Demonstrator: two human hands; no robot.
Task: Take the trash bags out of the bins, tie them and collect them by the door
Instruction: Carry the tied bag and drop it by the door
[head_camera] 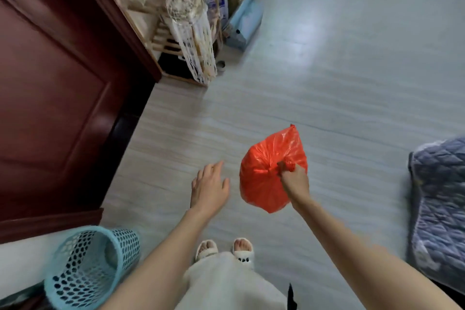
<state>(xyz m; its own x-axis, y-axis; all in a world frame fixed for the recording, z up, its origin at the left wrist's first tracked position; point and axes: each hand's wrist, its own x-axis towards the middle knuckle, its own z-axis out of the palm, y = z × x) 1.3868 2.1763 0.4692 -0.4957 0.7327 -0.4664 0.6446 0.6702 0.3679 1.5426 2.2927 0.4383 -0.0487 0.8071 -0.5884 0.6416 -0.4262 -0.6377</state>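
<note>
A filled orange-red trash bag [266, 171] hangs in the air above the pale floor, its neck bunched together. My right hand [295, 180] grips that bunched neck from above. My left hand [210, 187] hovers to the left of the bag with fingers spread, touching nothing. A light blue mesh bin [88, 267] stands at the lower left beside the dark red door [55, 98], and no bag shows inside it.
A wooden rack [166, 40] with a white woven hanging [193, 40] stands past the door. A blue box [242, 22] lies on the floor near it. A grey quilted blanket [437, 209] is at the right edge. My slippered feet [224, 249] are below.
</note>
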